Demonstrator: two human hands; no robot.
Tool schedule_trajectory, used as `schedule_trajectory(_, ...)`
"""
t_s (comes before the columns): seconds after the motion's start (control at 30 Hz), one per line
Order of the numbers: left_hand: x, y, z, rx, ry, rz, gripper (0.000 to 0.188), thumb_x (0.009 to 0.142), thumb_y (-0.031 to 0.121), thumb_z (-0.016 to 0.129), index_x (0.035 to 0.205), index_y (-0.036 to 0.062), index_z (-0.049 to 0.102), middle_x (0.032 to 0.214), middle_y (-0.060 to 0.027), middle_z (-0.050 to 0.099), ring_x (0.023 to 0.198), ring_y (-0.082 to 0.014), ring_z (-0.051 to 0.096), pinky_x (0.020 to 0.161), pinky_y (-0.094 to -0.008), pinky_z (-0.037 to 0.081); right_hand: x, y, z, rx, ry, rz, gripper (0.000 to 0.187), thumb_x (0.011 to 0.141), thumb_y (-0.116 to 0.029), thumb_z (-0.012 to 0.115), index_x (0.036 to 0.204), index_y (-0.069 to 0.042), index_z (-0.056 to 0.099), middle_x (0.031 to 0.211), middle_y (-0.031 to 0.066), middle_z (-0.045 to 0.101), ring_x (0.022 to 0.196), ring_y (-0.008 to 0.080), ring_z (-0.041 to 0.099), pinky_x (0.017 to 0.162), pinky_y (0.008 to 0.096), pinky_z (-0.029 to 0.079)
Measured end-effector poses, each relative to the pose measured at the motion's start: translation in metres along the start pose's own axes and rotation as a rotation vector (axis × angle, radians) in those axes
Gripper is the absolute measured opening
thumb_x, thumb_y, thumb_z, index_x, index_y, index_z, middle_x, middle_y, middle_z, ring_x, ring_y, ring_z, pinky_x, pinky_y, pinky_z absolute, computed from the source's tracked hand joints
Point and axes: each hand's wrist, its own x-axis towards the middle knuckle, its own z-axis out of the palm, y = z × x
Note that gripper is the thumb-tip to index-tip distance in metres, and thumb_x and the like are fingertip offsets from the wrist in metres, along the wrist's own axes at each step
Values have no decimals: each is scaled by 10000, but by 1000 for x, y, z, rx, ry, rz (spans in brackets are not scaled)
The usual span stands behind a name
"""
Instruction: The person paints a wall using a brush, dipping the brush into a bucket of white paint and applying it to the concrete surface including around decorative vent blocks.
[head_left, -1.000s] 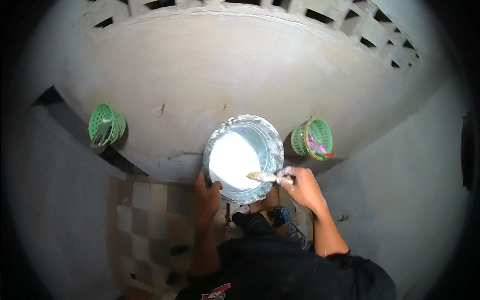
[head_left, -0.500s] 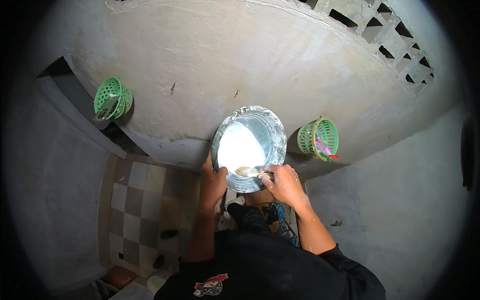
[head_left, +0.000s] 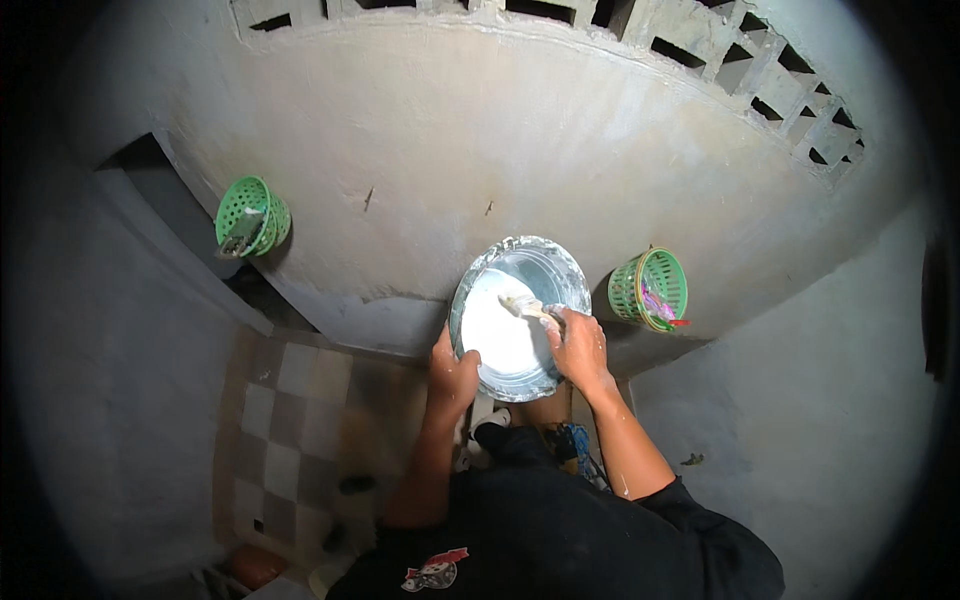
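Observation:
A round basin [head_left: 572, 280] with a whitened rim is held tilted in front of me, with bright white liquid, like paint [head_left: 497, 330], pooled on its left side. My left hand [head_left: 455, 372] grips the basin by its left rim, thumb over the edge. Over the basin's right part, my right hand [head_left: 580, 348] is closed around the handle of a paintbrush [head_left: 524, 306]. The brush's bristles point left and touch or hover just above the white liquid; I cannot tell which. White specks dot my right hand and forearm.
Green perforated baskets hang on the plastered wall [head_left: 420, 110]: a left one [head_left: 253, 215] holding a dark object, a right one [head_left: 650, 288] with pink and red items. Openwork blocks [head_left: 690, 40] top the wall. Below left lies a checkered tile floor [head_left: 285, 430]; my shoe [head_left: 492, 420] shows beneath the basin.
The brush has swung upward and away from the basin's near edge, toward the middle of the white liquid. The view has shifted, so basin and baskets sit lower and further right.

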Motion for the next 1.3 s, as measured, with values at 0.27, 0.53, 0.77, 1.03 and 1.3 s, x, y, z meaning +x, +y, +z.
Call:
schedule_trajectory(0.27, 5, -11, -1, -104, -99, 178, 546, 776, -28, 450, 1309, -110, 540, 1123, -172, 674, 1059, -211, 620, 959, -325, 482, -12, -2, 13, -169, -162, 78, 222, 936, -218, 649, 1046, -48, 739, 831, 263, 704, 793, 463, 691, 743, 551, 552)
schedule_trajectory(0.53, -1, -9, 1, -66, -120, 106, 543, 769, -40, 448, 1297, -110, 549, 1125, -179, 668, 1073, -218, 615, 971, -332, 477, -24, -31, 24, -74, -389, 67, 237, 895, -230, 675, 988, -32, 766, 872, 282, 710, 841, 468, 692, 802, 521, 559)
schedule_trajectory(0.77, -4, -29, -3, -119, -63, 142, 555, 744, -56, 459, 1287, -103, 561, 1135, -155, 677, 1065, -210, 624, 967, -321, 476, 3, -34, 15, 338, -335, 46, 267, 883, -145, 727, 1095, 19, 738, 1005, 249, 729, 959, 407, 708, 851, 408, 547)
schedule_trajectory(1.03, -9, -13, -6, -102, -129, 100, 580, 767, -58, 446, 1339, -109, 529, 1189, -174, 666, 1137, -212, 611, 1016, -328, 457, 13, 23, 17, 333, -30, 118, 262, 945, -144, 660, 1102, 56, 724, 775, 173, 717, 699, 245, 693, 696, 367, 533)
schedule_trajectory(1.3, -4, -10, 2, -26, -170, 114, 570, 774, -45, 454, 1335, -85, 545, 1144, -174, 676, 1111, -218, 614, 987, -335, 472, 7, -43, 34, 160, -29, 36, 267, 866, -143, 720, 1052, 47, 748, 853, 320, 685, 828, 462, 693, 776, 494, 544)
